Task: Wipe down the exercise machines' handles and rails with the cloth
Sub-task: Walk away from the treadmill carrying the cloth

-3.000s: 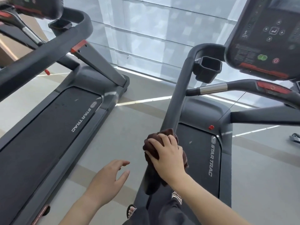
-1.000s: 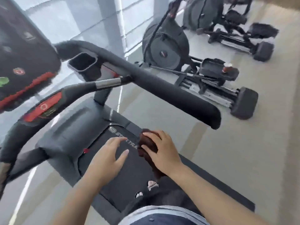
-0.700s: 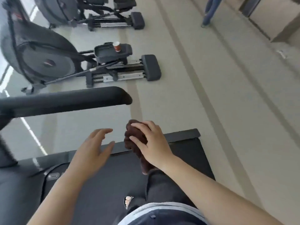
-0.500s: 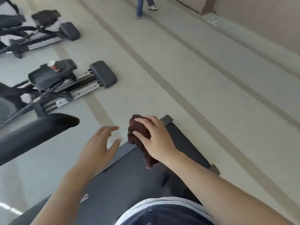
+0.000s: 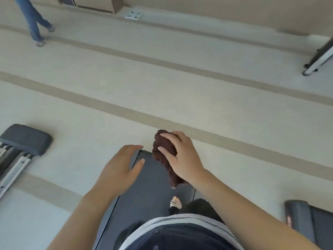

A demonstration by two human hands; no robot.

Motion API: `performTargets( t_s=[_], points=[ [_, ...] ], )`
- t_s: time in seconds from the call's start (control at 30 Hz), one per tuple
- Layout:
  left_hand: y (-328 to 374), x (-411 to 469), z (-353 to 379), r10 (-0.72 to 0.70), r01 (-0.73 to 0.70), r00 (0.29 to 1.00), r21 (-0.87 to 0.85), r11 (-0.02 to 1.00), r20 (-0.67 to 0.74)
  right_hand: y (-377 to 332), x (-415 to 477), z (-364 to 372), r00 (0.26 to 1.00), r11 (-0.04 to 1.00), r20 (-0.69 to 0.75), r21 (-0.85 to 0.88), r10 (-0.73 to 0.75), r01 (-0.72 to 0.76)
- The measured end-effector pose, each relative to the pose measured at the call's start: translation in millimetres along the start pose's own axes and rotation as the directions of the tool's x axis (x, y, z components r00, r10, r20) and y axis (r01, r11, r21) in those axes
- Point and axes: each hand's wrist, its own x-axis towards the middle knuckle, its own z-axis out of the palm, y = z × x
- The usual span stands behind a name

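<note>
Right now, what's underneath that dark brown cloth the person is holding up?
Below the cloth, bunched in the right hand, lies the rear end of the dark treadmill deck, and a sandalled foot nearer the body. The cloth and hand cover part of the deck's far edge.

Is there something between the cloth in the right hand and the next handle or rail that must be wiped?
That cannot be judged: no handle or rail is in view now. The right hand holds the cloth in the air above the end of the treadmill deck, the left hand is open beside it, and ahead lies only bare floor.
</note>
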Motion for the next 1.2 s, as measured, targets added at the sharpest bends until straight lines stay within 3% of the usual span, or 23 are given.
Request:
performTargets(
  t_s=[0.23,0.43,0.83,1.07,1.2],
  points=[
    [13.7,92.3,8.8,0.056,-0.055,0.989,-0.011,0.998,0.135,44.3,56.3,-20.8,0.991,0.992,-0.035,-0.007,0.127,-0.128],
    [-4.0,186.5,0.8,0.063,-0.063,0.980,-0.007,0.998,0.188,54.6,143.0,-17.5,0.990,0.990,-0.034,-0.006,0.139,-0.139],
    [-53.8,416.8,-84.0,0.117,-0.131,0.980,0.081,0.988,0.160,51.7,362.8,-22.4,0.976,0.987,-0.147,0.002,0.160,-0.162],
    [-51.7,542.6,-92.8,0.191,-0.209,0.961,0.072,0.975,0.200,77.9,481.7,-36.9,0.963,0.985,-0.207,0.023,0.170,-0.169],
    [-66.4,647.3,-71.0,0.219,-0.230,0.966,0.076,0.970,0.137,126.2,570.4,-33.1,0.965,0.990,-0.224,0.029,0.139,-0.136]
  ],
)
